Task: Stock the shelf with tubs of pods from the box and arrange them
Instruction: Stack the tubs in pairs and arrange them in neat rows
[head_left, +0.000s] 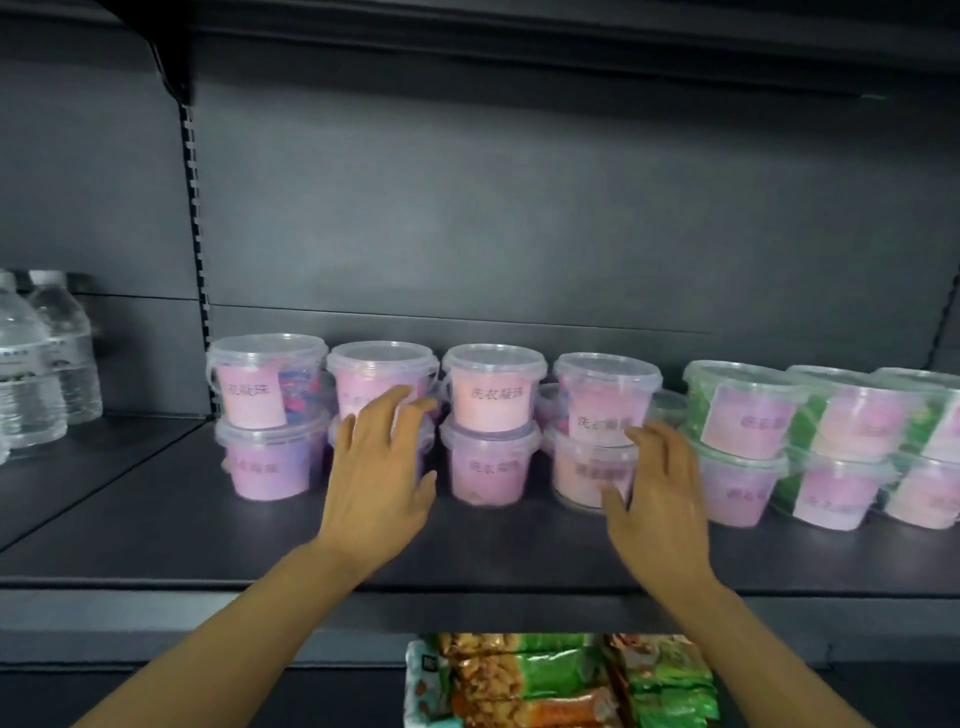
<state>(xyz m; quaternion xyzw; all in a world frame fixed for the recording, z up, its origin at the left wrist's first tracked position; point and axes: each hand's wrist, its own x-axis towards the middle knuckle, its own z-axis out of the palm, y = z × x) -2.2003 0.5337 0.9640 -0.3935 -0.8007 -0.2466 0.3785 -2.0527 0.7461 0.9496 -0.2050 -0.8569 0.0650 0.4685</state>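
Head view

- Step in hand, by judgement: the arranging step. Tubs already stand on the shelf (156, 519) in two-high stacks; no box is in view.
- Left hand (379, 467): reaches in over the shelf, fingers spread apart and lightly bent. It lies against the front of the second stack from the left, fingertips on the upper tub (384, 371), palm over the lower one. Whether it presses or only touches cannot be told; motion blur.
- Right hand (657, 493): fingers apart and relaxed, clamped on nothing. It sits at the right side of the fourth stack, fingertips at the seam between its upper tub (605, 397) and lower tub (587, 475).
- Next move, by judgement: nudge these two stacks square and level with the row, labels to the front. The fourth stack's upper tub sits slightly off its base, so it needs a gentle push low down, not a shove at the top.
- Tubs of pods, pink and purple: clear round tubs with snap lids, pale labels, four stacks at the shelf's middle; more tubs partly show behind.
- Green tubs (743, 410): same build, green pods, stacked at the right.
- Water bottles (47, 358): far left, next bay.
- Snack packets (561, 680): shelf below, near edge.
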